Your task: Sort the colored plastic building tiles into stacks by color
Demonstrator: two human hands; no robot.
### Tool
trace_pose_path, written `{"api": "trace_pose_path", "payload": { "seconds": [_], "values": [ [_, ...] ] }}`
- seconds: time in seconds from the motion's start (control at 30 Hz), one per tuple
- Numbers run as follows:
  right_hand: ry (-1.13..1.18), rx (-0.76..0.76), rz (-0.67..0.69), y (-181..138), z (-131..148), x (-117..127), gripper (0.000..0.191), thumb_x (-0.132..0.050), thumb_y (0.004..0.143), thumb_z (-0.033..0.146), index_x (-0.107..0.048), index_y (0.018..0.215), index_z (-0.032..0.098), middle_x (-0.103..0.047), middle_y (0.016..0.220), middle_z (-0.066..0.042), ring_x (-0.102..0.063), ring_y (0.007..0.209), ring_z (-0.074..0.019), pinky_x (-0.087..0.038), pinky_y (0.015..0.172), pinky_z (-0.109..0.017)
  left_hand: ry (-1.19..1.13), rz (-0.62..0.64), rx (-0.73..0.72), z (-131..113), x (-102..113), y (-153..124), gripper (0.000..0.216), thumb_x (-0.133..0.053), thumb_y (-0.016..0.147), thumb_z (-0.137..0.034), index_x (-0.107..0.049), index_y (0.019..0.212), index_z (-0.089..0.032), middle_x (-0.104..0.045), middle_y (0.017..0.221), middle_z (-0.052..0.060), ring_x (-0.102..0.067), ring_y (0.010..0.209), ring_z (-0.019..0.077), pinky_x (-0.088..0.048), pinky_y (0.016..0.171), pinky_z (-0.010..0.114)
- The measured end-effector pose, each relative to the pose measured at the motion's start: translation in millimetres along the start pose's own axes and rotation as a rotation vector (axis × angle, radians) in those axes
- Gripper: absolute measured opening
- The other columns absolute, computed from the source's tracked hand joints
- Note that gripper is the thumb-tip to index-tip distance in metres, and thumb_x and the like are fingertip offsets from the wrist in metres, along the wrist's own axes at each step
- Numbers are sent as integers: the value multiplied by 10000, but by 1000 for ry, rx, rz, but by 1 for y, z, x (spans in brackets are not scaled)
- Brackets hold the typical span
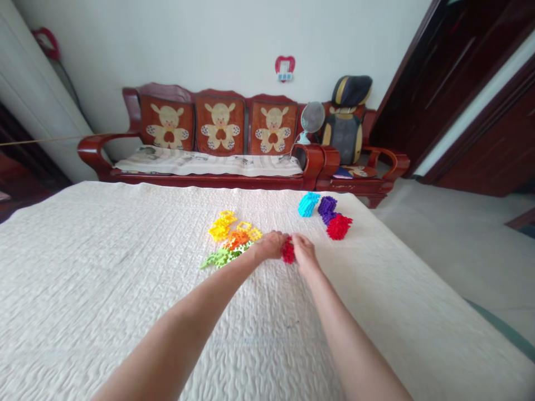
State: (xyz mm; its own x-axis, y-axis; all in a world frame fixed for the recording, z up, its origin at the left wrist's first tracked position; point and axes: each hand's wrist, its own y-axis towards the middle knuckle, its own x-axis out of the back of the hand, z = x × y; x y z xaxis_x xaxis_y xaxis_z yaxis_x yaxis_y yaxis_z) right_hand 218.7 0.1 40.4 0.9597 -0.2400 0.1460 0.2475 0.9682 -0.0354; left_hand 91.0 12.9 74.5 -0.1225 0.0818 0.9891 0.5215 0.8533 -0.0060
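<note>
Both my arms reach out over a cream quilted surface point(125, 289). My left hand point(271, 245) and my right hand point(304, 250) are closed together on a small red plastic piece point(288, 251) held between them. Just left of my left hand lie loose yellow pieces point(223, 225), orange pieces point(236, 239) and green pieces point(219, 258). Beyond my right hand sit a stacked red cluster point(339, 226), a purple cluster point(327, 206) and a cyan cluster point(308, 204).
A dark red wooden bench point(209, 178) with bear-print cushions stands behind the quilted surface, with a small fan point(312, 118) and a massage cushion point(346, 122) at its right end. Pale floor and dark doors lie to the right.
</note>
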Motion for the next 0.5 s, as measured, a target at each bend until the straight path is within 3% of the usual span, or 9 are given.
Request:
{"api": "trace_pose_path", "payload": {
  "seconds": [0.1,0.17,0.33,0.5],
  "values": [
    [-182,115,184,-34,3,-40,305,-539,816,442,-715,935,223,-763,905,-36,-704,878,-215,-553,791,-315,49,-12,90,37,10,-32,425,-553,869,-264,-583,1282,-165,-701,1108,160,-669,1071,284,-507,959,405],
    [-233,156,243,-45,7,-51,316,-539,843,472,-729,934,237,-766,943,-34,-700,930,-224,-538,847,-325,63,-34,143,61,18,-51,472,-574,873,-337,-564,1325,-200,-689,1177,139,-644,1128,275,-482,1004,398],
    [-239,152,58,-24,11,-44,372,-474,895,433,-703,1067,195,-747,1084,-97,-683,1022,-234,-509,927,-337,46,-120,278,102,33,-71,622,-562,899,-452,-470,1455,-188,-615,1367,125,-579,1251,242,-430,1070,331],
    [-399,273,150,-1,1,-55,356,-496,890,359,-669,1141,175,-708,1198,-118,-646,1123,-229,-465,1012,-353,11,-161,425,119,22,-61,548,-489,933,-475,-534,1408,-206,-603,1388,108,-540,1292,255,-418,1088,355]
  ]
}}
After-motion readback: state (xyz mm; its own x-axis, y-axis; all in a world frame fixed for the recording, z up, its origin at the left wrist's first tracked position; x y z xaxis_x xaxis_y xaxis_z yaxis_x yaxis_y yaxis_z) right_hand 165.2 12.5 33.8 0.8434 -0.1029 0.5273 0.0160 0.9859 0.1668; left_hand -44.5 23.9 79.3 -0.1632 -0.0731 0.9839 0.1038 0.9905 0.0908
